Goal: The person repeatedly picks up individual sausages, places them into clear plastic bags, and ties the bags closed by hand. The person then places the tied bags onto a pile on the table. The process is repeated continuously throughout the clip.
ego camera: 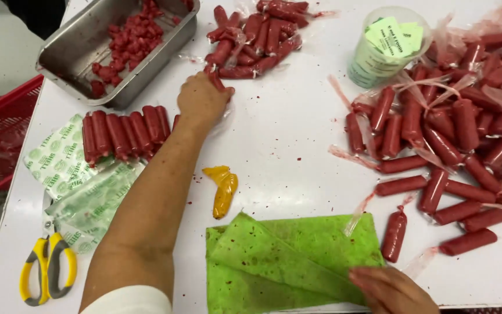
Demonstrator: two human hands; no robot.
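Observation:
My left hand [201, 99] reaches across the white table [286, 134] and closes on a red sausage stick at the near edge of a small pile of red sausages [257, 38]. Beside that wrist lies a neat row of red sausages [124, 135] on green-printed plastic wrappers [68, 174]. My right hand [390, 289] rests at the bottom edge, its fingers on the corner of a folded bright green cloth [286, 261]. A large heap of red sausages in clear plastic casings [454, 134] spreads across the right side.
A steel tray [82, 43] with red cut pieces stands at the far left. Yellow-handled scissors [47, 267] lie near the left front. An orange-yellow crumpled piece [223, 189] lies mid-table. A clear cup of green labels [387, 43] stands at the back. A red basket [1, 134] sits off the table's left edge.

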